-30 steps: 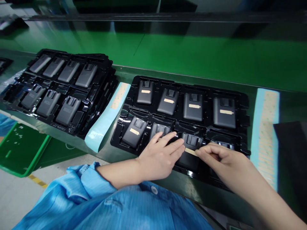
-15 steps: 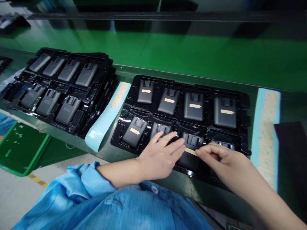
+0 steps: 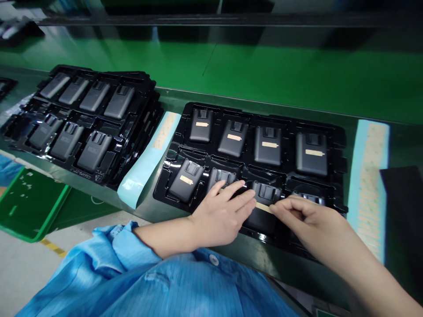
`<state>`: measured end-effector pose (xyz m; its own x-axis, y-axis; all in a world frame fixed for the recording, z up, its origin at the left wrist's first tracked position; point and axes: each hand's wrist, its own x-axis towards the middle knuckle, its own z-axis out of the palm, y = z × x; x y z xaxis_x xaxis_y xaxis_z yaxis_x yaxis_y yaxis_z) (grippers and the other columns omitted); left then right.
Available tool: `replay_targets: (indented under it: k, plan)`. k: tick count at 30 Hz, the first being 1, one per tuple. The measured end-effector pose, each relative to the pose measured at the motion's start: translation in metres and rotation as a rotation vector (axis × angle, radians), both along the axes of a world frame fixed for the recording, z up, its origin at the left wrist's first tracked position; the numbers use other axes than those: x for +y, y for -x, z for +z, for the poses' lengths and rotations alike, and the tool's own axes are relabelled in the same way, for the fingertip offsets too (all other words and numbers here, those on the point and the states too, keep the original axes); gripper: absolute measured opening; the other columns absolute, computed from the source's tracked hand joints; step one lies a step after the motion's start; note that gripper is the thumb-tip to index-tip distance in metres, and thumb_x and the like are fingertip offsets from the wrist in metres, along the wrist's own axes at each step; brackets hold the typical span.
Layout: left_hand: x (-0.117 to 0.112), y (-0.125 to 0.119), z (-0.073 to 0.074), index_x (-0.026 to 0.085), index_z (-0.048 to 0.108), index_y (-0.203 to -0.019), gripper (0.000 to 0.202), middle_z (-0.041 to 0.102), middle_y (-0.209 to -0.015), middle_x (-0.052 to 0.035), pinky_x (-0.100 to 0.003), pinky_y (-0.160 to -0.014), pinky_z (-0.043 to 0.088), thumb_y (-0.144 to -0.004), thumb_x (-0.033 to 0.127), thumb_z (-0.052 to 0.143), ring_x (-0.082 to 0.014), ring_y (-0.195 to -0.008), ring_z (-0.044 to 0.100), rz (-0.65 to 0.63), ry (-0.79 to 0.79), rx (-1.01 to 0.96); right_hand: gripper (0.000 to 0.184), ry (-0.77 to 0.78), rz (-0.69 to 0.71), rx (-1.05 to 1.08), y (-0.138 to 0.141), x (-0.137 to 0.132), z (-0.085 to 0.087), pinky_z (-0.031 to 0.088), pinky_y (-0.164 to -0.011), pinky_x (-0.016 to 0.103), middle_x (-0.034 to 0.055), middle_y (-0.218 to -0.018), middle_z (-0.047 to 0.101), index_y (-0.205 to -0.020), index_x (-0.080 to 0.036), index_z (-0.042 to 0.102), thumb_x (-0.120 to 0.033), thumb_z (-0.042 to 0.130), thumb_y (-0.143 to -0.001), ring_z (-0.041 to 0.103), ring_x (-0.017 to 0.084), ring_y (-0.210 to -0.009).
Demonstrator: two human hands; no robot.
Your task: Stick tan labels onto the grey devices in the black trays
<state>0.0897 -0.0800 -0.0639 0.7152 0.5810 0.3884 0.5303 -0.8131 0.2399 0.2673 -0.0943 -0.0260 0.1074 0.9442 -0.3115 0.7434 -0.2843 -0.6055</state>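
Note:
A black tray (image 3: 337, 134) in front of me holds several dark grey plastic housings, most with a small tan sticker on them. My left hand (image 3: 221, 215) lies flat with fingers stretched over the front-row housing second from the left (image 3: 222, 177). My right hand (image 3: 306, 218) pinches the end of a tan sticker (image 3: 263, 207) that lies on the third front-row housing (image 3: 264, 196). Fingertips of both hands nearly meet at that sticker. The far-right front housing (image 3: 309, 199) is mostly hidden by my right hand.
A second stack of black trays (image 3: 139, 114) with bare grey housings sits to the left. Pale blue backing sheets lie between the trays (image 3: 148, 163) and at the right (image 3: 368, 180). A green conveyor (image 3: 264, 75) runs behind; a green bin (image 3: 26, 207) sits lower left.

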Motion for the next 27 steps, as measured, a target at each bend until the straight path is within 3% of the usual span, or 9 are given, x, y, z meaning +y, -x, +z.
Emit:
replay_targets:
  k: [15, 27]
  plan:
    - [0.0011, 0.0000, 0.0035, 0.016, 0.054, -0.106, 0.031, 0.053, -0.112, -0.0040, -0.040, -0.091, 0.031, -0.082, 0.014, 0.035, -0.0221, -0.113, 0.037, -0.015, -0.016, 0.008, 0.055, -0.127, 0.032, -0.007, 0.0062, 0.0018, 0.0034, 0.029, -0.033, 0.027, 0.0001, -0.042, 0.045, -0.042, -0.023, 0.045, -0.074, 0.037, -0.061, 0.038, 0.013, -0.035]
    - [-0.0008, -0.0015, 0.0050, 0.015, 0.056, -0.103, 0.028, 0.052, -0.113, -0.0047, -0.039, -0.089, 0.031, -0.082, 0.016, 0.038, -0.0227, -0.110, 0.038, 0.000, -0.068, 0.040, 0.056, -0.154, 0.002, -0.152, 0.0092, 0.0012, 0.0017, 0.028, -0.032, 0.028, -0.0004, -0.040, 0.041, -0.040, -0.025, 0.044, -0.076, 0.033, -0.058, 0.032, 0.012, -0.031]
